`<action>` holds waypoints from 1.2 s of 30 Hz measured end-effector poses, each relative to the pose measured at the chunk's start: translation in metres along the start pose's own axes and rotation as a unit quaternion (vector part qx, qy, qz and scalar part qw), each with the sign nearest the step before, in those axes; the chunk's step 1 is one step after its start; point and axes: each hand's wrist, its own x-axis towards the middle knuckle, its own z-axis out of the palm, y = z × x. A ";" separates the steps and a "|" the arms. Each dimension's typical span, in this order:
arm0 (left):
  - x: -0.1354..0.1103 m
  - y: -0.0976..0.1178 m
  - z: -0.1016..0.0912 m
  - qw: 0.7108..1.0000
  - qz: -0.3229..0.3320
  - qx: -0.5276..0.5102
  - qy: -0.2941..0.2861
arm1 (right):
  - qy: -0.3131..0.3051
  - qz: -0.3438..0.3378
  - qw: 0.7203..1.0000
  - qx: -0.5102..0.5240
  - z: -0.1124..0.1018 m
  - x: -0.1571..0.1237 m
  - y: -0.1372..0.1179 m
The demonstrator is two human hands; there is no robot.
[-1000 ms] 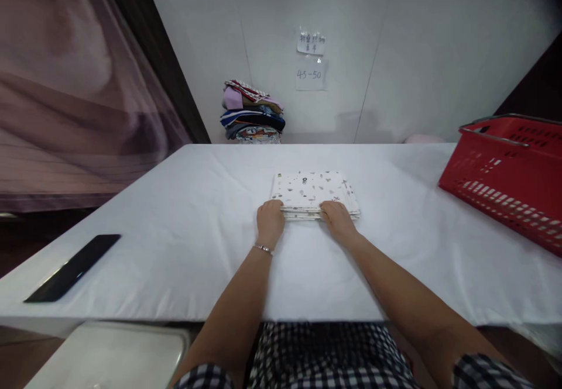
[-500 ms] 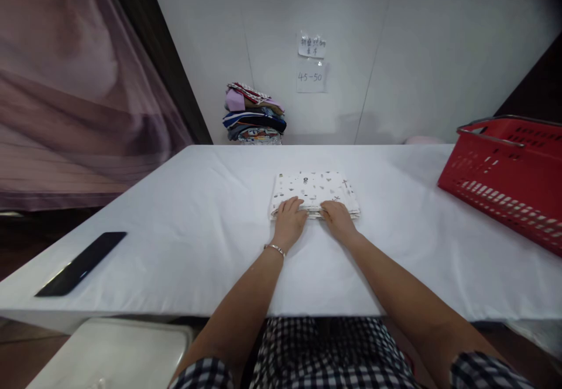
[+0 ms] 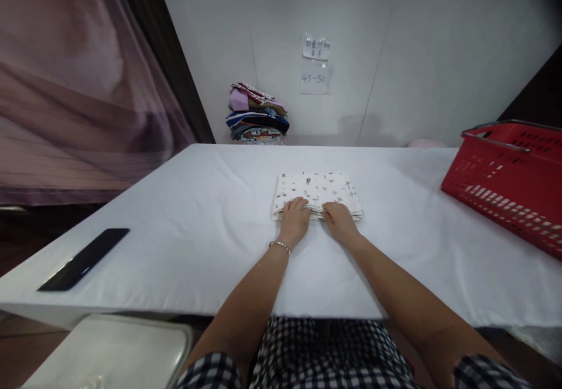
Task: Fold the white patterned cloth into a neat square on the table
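Observation:
A folded white cloth (image 3: 318, 187) printed with small motifs lies flat near the middle of the white-covered table. At its near edge, towards the left, my left hand (image 3: 295, 222) has its fingers curled over the folded layers. My right hand (image 3: 341, 221) grips the same edge a little further right, fingers bent over the top. Both thumbs point inward, with a short stretch of layered edge showing between the hands. The undersides of the fingers are hidden. A bracelet (image 3: 281, 245) circles my left wrist.
A red plastic basket (image 3: 487, 169) with a metal handle stands on the right of the table (image 3: 197, 213). A flat black object (image 3: 85, 259) lies at the left. Behind the far edge is a stack of folded fabrics (image 3: 258, 117). A white stool (image 3: 118, 348) is below, front left.
The whole view has shifted slightly. Both hands remain at the cloth's near edge; the left fingers look drawn in a little closer together. The cloth stays in place.

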 end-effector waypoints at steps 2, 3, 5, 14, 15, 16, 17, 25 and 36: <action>0.000 0.000 -0.001 1.000 0.003 -0.011 0.013 | 0.005 -0.008 1.000 0.000 -0.001 -0.001 -0.001; 0.000 0.001 -0.002 1.000 0.005 -0.017 0.018 | 0.007 -0.012 1.000 0.000 -0.001 -0.001 -0.002; 0.000 0.002 -0.004 0.999 0.005 -0.028 0.027 | 0.008 -0.016 1.000 -0.002 -0.003 -0.001 -0.003; 0.001 0.001 -0.003 0.999 -0.012 -0.047 0.022 | 0.011 -0.009 1.000 0.001 0.000 0.000 -0.001; 0.000 0.001 -0.002 0.999 -0.014 -0.048 0.019 | 0.012 -0.010 1.000 0.006 0.001 0.000 0.000; 0.000 0.000 -0.002 0.999 -0.015 -0.049 0.016 | 0.012 -0.009 1.000 0.010 0.001 0.000 0.001; 0.000 0.000 -0.001 0.999 -0.016 -0.050 0.015 | 0.013 -0.009 1.000 0.012 0.001 0.000 0.002; 0.002 0.001 -0.003 0.998 -0.031 -0.051 0.003 | 0.013 -0.011 1.000 0.010 0.001 0.001 0.002; -0.004 -0.005 -0.005 0.998 -0.052 -0.030 0.010 | 0.010 -0.013 1.000 0.013 -0.001 0.000 0.001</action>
